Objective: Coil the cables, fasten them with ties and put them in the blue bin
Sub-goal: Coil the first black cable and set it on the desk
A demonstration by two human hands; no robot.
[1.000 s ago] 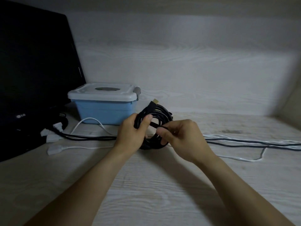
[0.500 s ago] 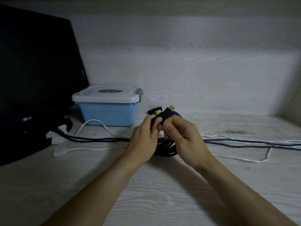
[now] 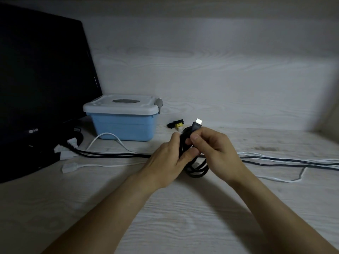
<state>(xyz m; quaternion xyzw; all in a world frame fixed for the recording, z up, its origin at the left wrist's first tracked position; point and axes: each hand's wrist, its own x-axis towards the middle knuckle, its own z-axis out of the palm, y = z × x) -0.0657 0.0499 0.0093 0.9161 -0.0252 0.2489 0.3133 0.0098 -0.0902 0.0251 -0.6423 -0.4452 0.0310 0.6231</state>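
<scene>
So the black cable [image 3: 194, 163] is bunched into a coil, held up just above the bench [image 3: 165, 217] roughly in the middle of the view. Its loops hang out below the hands, and one plug end [image 3: 197, 124] with a pale metal tip sticks up out of the top of the bundle.

Both hands are on it. The left hand [image 3: 168, 158] has its fingers curled around the left side of the coil with the thumb pressed across the front, so it's properly gripping the bundle. The right hand [image 3: 214, 149] is closed around the upper part of the coil near the plug, fingers folded over and thumb tucked in at the front. Can't tell if there's a tie in there between the fingers, too hidden.

Just behind the hands, on the bench, there's a small black and yellow thing [image 3: 176, 124]. Too small to say what exactly.

The blue bin [image 3: 122, 123] sits further back and to the left, with its white lid [image 3: 121, 106] on. A white cable [image 3: 106, 139] arches up right in front of it and runs down to the bench.

More loose cables [image 3: 286, 161], black and white, run along the bench off to the right edge, and a black one [image 3: 110, 154] runs left toward some white plugs [image 3: 67, 153] lying near the base of a black monitor [image 3: 40, 85], which fills the left side. Behind it all is a pale wood-grain wall [image 3: 220, 70].
</scene>
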